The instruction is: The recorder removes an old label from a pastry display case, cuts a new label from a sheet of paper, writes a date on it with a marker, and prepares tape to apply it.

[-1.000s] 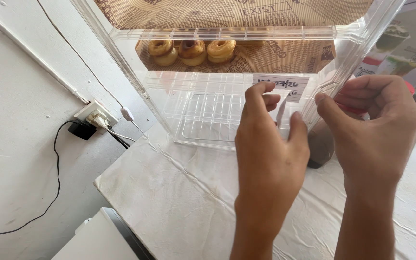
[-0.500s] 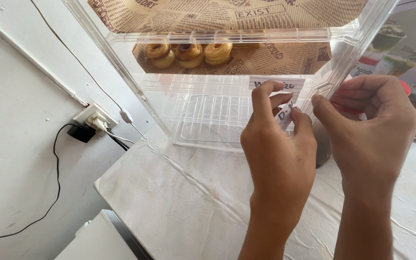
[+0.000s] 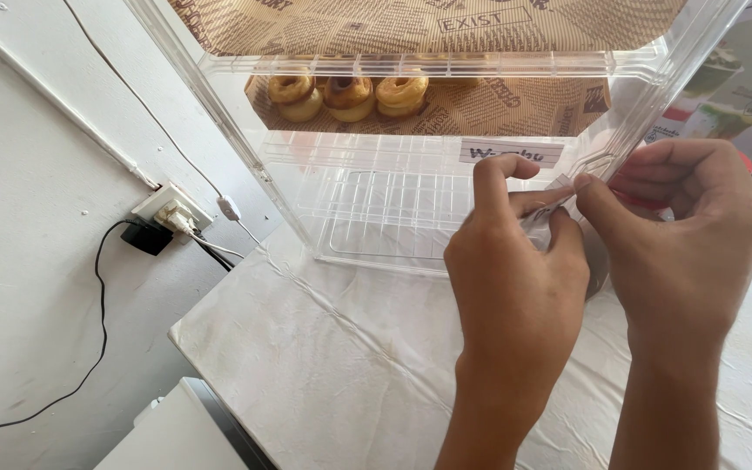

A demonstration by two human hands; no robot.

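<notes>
My left hand and my right hand meet in front of a clear plastic display case. Between their fingertips they pinch a small white paper label; most of it is hidden by my fingers. A second white label with handwriting sticks on the case's front, just above my left index finger. Three ring-shaped pastries lie on brown printed paper on the case's middle shelf. The bottom clear tray holds nothing.
The case stands on a counter under a wrinkled white cloth. A wall socket with a white plug and black adapter and cables is at the left. A white appliance corner shows below. A colourful printed poster is at the right.
Both hands have closed in together. My left index finger has curled down from the case's front, and the small label is now pinched between both hands' fingertips.
</notes>
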